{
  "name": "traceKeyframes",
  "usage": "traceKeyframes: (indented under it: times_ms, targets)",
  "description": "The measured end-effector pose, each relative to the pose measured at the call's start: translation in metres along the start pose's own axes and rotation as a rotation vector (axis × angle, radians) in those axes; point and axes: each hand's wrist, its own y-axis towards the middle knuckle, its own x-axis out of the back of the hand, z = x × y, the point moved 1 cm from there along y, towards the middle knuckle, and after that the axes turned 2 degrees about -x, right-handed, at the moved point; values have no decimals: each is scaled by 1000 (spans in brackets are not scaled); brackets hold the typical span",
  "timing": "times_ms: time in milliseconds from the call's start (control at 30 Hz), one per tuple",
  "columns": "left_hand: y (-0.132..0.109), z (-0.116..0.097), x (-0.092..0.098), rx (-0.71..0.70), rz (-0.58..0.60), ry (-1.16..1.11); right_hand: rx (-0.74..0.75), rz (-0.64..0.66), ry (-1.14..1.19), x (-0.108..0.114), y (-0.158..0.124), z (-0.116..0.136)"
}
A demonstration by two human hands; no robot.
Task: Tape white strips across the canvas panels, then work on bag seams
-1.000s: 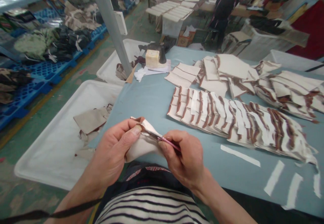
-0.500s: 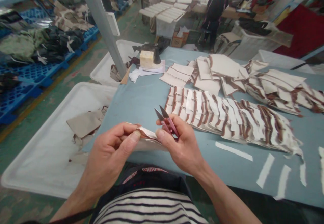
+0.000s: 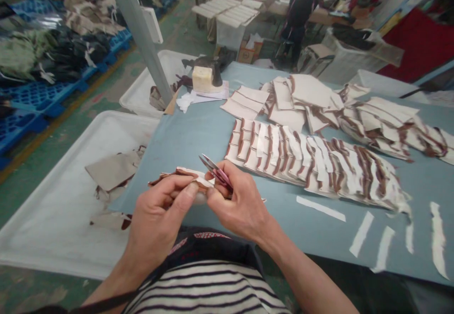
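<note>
My left hand (image 3: 158, 217) pinches a cream fabric piece (image 3: 184, 171) with brown edging between thumb and fingers, low over the near side of the table. My right hand (image 3: 239, 203) has a pair of thread snips (image 3: 219, 171) with pink handles tucked in its fingers. The blades point up and to the left, slightly apart. With its thumb, the right hand also presses the fabric close to the left thumb. Much of the piece is hidden behind both hands. Right of the hands lies an overlapping row of cream panels (image 3: 241, 155) with brown edges and white strips.
A blue-grey table (image 3: 170, 143) carries a heap of cream pieces (image 3: 312, 91), loose white strips (image 3: 321, 208) and a yellowish block (image 3: 202, 79). White bins (image 3: 24, 219) with fabric stand left, beside a metal post (image 3: 142, 35). A person (image 3: 298, 16) in dark clothing is at the back.
My right hand has shifted left, closer to my left hand, and the snips have turned further left with it. More of the fabric piece's edge now shows above my left fingers.
</note>
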Motion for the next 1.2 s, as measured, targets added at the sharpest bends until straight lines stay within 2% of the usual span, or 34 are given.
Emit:
traceKeyframes:
  times_ms: [167, 333, 400, 500, 567, 733, 800, 867, 933, 1033, 1133, 1200]
  targets:
    - [-2, 22, -1, 120, -3, -184, 73, -37, -42, -3, 2, -10]
    - [-2, 26, -7, 270, 49, -392, 106, 9, 35, -2, 1, -18]
    - [-2, 28, -9, 323, 52, -425, 126, -32, -12, 4, -2, -33]
    - [-2, 33, -4, 281, -31, -320, 27, -202, -169, 17, -8, -76]
    - [-1, 35, 2, 234, -34, -214, -186, -321, -293, 25, -14, -118]
    - [8, 30, 11, 116, 34, 54, -493, -322, -438, 22, -32, -220]
    - [14, 24, 12, 82, 36, 162, -599, -308, -501, 15, -39, -246]
    - [21, 18, 13, 58, 69, 243, -658, -298, -554, 9, -42, -260]
    - [25, 11, 12, 17, 119, 297, -665, -288, -591, 8, -43, -262]
    - [28, -1, 13, -69, 199, 321, -597, -276, -603, 22, -41, -247]
    - [27, -11, 13, -127, 298, 303, -471, -255, -520, 45, -39, -212]
    - [26, -15, 13, -133, 362, 280, -365, -231, -436, 55, -39, -177]
